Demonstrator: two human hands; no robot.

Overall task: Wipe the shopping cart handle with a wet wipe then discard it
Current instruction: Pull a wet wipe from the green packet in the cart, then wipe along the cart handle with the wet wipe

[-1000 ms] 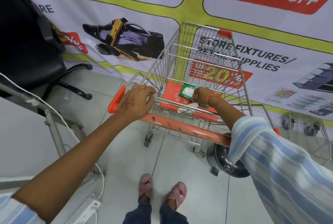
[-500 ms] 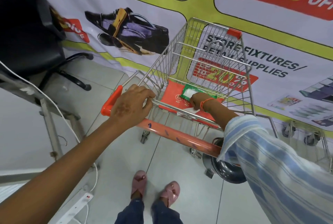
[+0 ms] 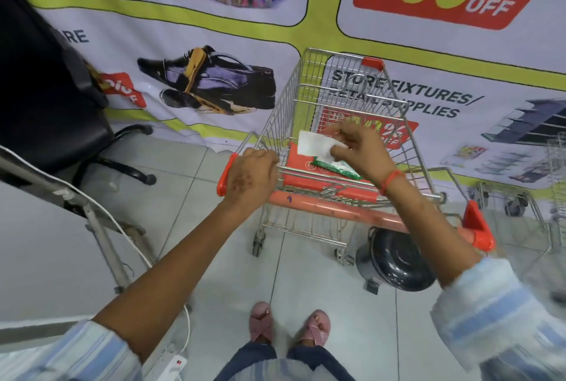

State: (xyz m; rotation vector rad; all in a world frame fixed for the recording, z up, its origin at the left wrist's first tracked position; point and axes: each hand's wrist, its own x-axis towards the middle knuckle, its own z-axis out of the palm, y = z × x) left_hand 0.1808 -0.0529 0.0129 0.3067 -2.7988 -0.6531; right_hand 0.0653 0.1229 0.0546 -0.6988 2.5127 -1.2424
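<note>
A wire shopping cart (image 3: 294, 99) stands in front of me with an orange handle (image 3: 333, 207) across its near side. My left hand (image 3: 251, 177) is closed around the handle's left end. A green wet wipe pack (image 3: 338, 168) lies on the red child-seat flap (image 3: 298, 178). Above the pack, my right hand (image 3: 360, 148) pinches a white wet wipe (image 3: 315, 143) by its right edge, and the sheet hangs clear of the pack.
A dark round pedal bin (image 3: 398, 264) stands on the floor under the handle's right end. A black office chair (image 3: 61, 111) and a metal table leg with a white cable (image 3: 104, 227) are at left. A printed banner covers the wall behind. A second cart (image 3: 554, 197) is at right.
My right hand was down on the wipe pack; now it has risen with a white wipe pulled out. My left hand stays on the handle. The view has shifted.
</note>
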